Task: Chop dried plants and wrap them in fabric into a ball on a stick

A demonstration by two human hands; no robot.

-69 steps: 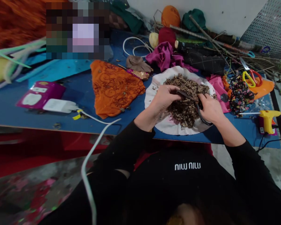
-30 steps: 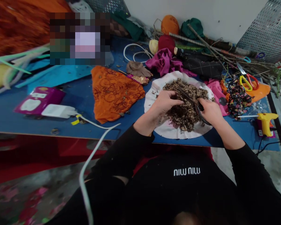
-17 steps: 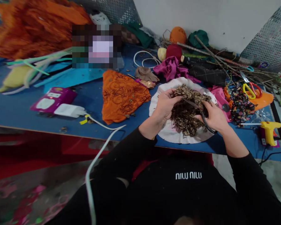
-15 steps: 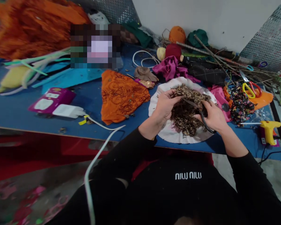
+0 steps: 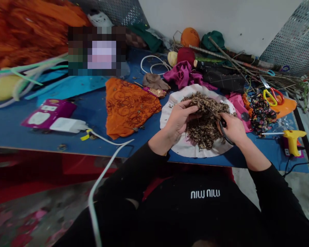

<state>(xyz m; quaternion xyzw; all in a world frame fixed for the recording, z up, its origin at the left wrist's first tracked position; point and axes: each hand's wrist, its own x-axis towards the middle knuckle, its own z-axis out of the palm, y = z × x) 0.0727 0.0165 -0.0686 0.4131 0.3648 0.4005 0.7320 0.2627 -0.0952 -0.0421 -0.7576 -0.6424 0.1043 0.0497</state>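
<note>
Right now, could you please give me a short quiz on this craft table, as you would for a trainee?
1. True or false: the right hand holds the black scissors above the white plate.
2. Which lies left of the plate? A yellow glue gun; B orange cloth; C floral fabric.
3. What does the left hand grip?
Key: 1 true; 2 B; 3 a clump of the dried shreds heaped on the plate.
</note>
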